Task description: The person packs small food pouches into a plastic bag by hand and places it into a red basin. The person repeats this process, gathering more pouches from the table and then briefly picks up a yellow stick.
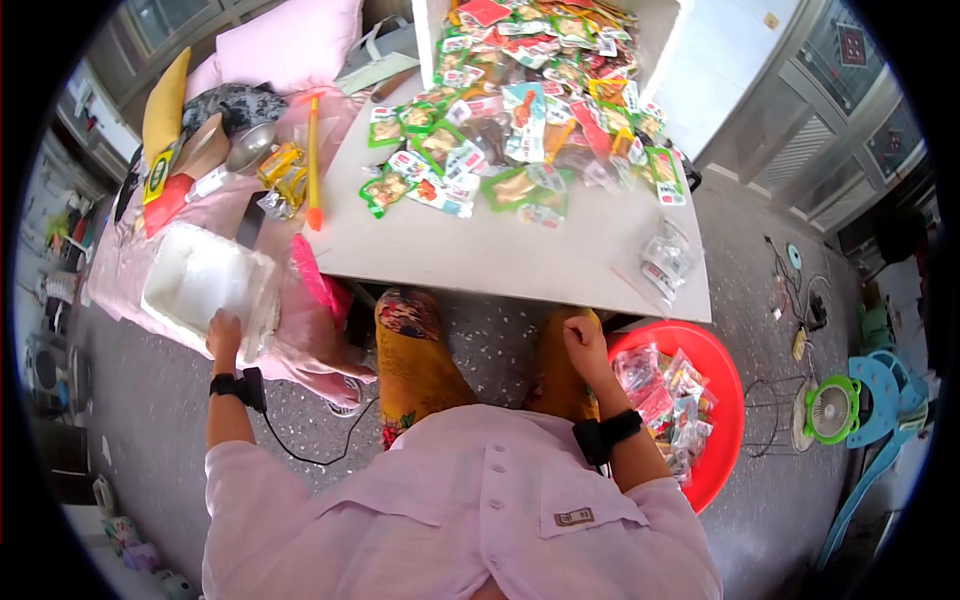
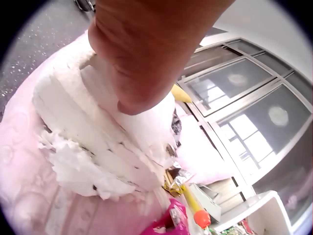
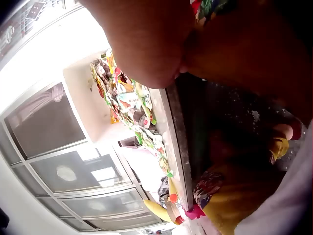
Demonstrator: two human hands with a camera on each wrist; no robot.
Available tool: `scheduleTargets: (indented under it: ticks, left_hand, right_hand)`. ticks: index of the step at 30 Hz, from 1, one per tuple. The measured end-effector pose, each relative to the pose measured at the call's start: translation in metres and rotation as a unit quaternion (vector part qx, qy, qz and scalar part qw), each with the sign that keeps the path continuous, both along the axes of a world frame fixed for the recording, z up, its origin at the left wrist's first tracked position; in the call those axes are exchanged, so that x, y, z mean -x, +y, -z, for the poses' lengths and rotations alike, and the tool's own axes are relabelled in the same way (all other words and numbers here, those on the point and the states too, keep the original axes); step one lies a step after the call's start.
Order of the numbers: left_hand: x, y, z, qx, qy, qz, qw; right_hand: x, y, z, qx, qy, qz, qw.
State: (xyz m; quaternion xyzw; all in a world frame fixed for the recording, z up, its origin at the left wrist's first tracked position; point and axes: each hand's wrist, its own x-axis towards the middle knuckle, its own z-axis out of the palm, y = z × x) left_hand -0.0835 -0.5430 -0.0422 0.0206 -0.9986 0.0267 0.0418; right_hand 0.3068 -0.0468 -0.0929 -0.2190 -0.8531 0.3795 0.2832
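My left hand [image 1: 224, 335] grips the near rim of a white foam box [image 1: 190, 285], which sits on a pink quilted cover at the left. The left wrist view shows the hand over the rim and the broken, ragged edge of the foam [image 2: 88, 166]. My right hand [image 1: 586, 345] is curled with nothing seen in it, over the right knee below the table edge. In the right wrist view that hand [image 3: 146, 44] looms dark and large, its fingers mostly hidden. Closest to it are the table and a red basin [image 1: 728, 400] holding several plastic food packets.
Many snack packets [image 1: 440, 145] lie on the table [image 1: 430, 250], before a large white box [image 1: 660, 60] full of more. A clear bag [image 1: 665, 260] lies at the table's right corner. A yellow-orange stick [image 1: 314, 160] and a pink bag [image 1: 315, 270] lie left. A green fan [image 1: 832, 410] stands right.
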Motion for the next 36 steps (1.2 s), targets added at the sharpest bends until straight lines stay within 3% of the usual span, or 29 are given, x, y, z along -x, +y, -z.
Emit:
scheduleTargets:
  ticks: [4,10,14,17,21,24,27,30,33,36]
  left_hand:
    - [-0.005,0.008,-0.006,-0.028,0.075,0.017,0.997]
    - [0.004,0.005,-0.010,-0.011,0.096,0.047,0.994]
    - [0.010,0.007,-0.013,-0.139,0.186,0.109,0.967]
    - [-0.028,0.064,-0.052,-0.264,0.212,0.166,0.926]
    - [-0.056,0.132,-0.036,-0.309,0.241,0.288,0.874]
    - [-0.100,0.201,-0.038,-0.382,0.132,0.328,0.854]
    - [-0.126,0.256,-0.005,-0.430,0.087,0.386,0.811]
    - [-0.158,0.297,-0.002,-0.465,0.021,0.396,0.792]
    - [-0.170,0.317,0.007,-0.488,-0.023,0.406,0.772]
    - [-0.177,0.326,0.006,-0.484,-0.057,0.413,0.770]
  right_hand:
    - [0.005,-0.007,-0.007,-0.006,0.002,0.014,1.000]
    - [0.005,-0.005,-0.003,-0.021,0.008,0.019,1.000]
    - [0.005,-0.006,-0.004,-0.007,-0.001,0.021,1.000]
    - [0.005,-0.004,-0.011,0.021,-0.001,0.006,1.000]
    - [0.010,0.005,-0.009,0.109,-0.040,-0.019,0.993]
    - [0.024,0.003,-0.018,0.115,-0.032,-0.012,0.993]
    - [0.044,0.001,-0.026,0.182,0.010,-0.055,0.982]
    - [0.071,-0.005,-0.037,0.273,0.015,-0.089,0.958]
    - [0.096,-0.025,-0.067,0.437,-0.006,-0.051,0.898]
    - [0.121,-0.035,-0.071,0.525,-0.008,-0.017,0.851]
